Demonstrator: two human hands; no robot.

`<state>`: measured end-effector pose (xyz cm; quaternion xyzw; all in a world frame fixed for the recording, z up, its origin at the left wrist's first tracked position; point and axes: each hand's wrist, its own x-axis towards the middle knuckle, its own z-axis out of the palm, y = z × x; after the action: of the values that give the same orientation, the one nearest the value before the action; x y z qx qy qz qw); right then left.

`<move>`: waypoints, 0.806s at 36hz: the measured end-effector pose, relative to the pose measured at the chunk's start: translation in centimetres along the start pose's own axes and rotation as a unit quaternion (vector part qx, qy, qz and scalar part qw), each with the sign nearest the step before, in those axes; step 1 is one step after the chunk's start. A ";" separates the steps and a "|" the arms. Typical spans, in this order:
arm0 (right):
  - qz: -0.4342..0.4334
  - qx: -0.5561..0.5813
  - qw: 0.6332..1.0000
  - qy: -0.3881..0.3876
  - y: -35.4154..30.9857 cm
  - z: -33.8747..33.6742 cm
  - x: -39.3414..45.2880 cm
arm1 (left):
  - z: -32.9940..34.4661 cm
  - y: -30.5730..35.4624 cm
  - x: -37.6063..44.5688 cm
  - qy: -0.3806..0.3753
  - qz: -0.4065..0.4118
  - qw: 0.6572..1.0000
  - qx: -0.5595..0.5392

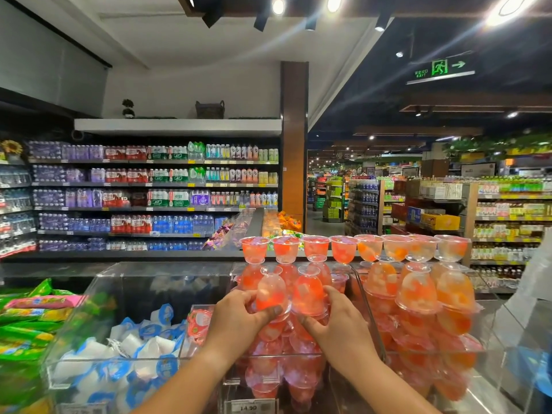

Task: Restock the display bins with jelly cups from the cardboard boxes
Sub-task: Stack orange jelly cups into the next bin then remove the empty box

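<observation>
Both forearms were seen reaching forward over the front edge of the middle display bin (370, 318). The left hand (239, 319) was curled round an inverted red jelly cup (271, 291), thumb pressed against its rim. The right hand (340, 324) was wrapped about a second inverted red cup (307, 291) just beside the first; the two hands were held close together but apart. Both cups were set on the heap of red cups filling that bin. A row of upright cups (355, 248) was ranged along the bin's back edge. The right fingertips were hidden behind the cup. A price tag (248, 407) at the bin's front edge read "14.90". The neighbouring left bin (98, 282) held blue-lidded white cups (143, 354), their lettering illegible. An exit sign (439, 70) read "EXIT".
</observation>
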<state>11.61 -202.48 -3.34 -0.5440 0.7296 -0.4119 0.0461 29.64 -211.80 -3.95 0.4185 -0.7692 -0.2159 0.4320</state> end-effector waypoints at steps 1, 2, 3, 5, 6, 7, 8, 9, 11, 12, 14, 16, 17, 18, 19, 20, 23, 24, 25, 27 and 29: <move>0.000 0.000 1.000 0.000 0.0 0.0 0.0 | 0.1 0.0 -0.1 0.004 -0.001 1.000 0.004; -0.002 0.000 1.000 0.000 0.0 0.0 -0.1 | 0.2 -0.2 -0.1 0.008 0.000 1.000 0.002; -0.005 -0.001 1.000 0.000 0.0 0.0 -0.1 | 0.2 -0.5 -0.1 0.009 0.004 1.000 -0.005; -0.007 -0.002 1.000 0.001 0.1 0.1 -0.2 | 0.2 -1.2 0.0 0.006 0.006 1.000 -0.023; -0.007 -0.001 1.000 0.001 0.1 0.1 -0.2 | 0.2 -1.6 0.0 0.004 0.003 1.000 -0.030; -0.006 0.001 1.000 0.001 0.1 0.2 -0.2 | 0.1 -1.7 -0.1 0.002 0.003 0.999 -0.035; -0.006 0.004 1.000 0.001 0.1 0.2 -0.3 | 0.1 -1.9 -0.1 0.001 0.001 0.999 -0.040; -0.006 0.005 1.000 0.001 0.1 0.3 -0.3 | 0.1 -1.8 -0.2 -0.004 0.001 0.999 -0.043; -0.006 0.002 1.000 0.001 0.2 0.4 -0.2 | -0.1 -1.4 -0.6 -0.020 0.000 0.999 -0.038; -0.005 -0.001 1.000 0.001 0.2 0.4 -0.2 | -0.1 -1.3 -0.8 -0.027 -0.001 0.999 -0.034; -0.001 -0.005 1.000 0.001 0.3 0.5 -0.2 | -0.1 -1.2 -0.9 -0.028 -0.007 0.999 -0.032; 0.006 -0.003 1.000 0.000 0.3 0.6 -0.2 | -0.2 -1.2 -0.9 -0.021 -0.019 0.999 -0.038; 0.010 -0.002 1.000 0.000 0.3 0.6 -0.2 | -0.2 -1.1 -0.9 -0.019 -0.025 0.998 -0.045; 0.013 -0.001 1.000 -0.001 0.3 0.7 -0.2 | -0.2 -1.1 -0.8 -0.018 -0.034 0.998 -0.052; 0.014 -0.001 1.000 -0.001 0.3 0.7 -0.2 | -0.2 -1.1 -0.8 -0.018 -0.039 0.997 -0.057; 0.016 0.001 1.000 0.000 0.3 0.8 -0.2 | -0.1 -1.0 -0.7 -0.018 -0.045 0.997 -0.060; 0.019 0.005 1.000 0.003 0.3 0.8 -0.3 | 0.1 -1.0 -0.7 -0.008 -0.049 0.997 -0.061; 0.021 0.006 1.000 0.004 0.3 0.8 -0.3 | 0.1 -1.0 -0.7 -0.006 -0.052 0.997 -0.062; 0.022 0.006 1.000 0.005 0.3 0.9 -0.3 | 0.2 -1.0 -0.7 -0.003 -0.053 0.997 -0.062; 0.021 0.007 1.000 0.008 0.2 0.9 -0.4 | 0.2 -0.9 -0.8 0.003 -0.056 0.996 -0.066; 0.020 0.008 1.000 0.011 0.1 0.9 -0.4 | 0.3 -1.0 -0.8 0.008 -0.058 0.995 -0.075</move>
<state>12.18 -202.58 -4.13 -0.5248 0.7373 -0.4225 0.0509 30.04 -211.73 -5.21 0.4307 -0.7216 -0.2947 0.4549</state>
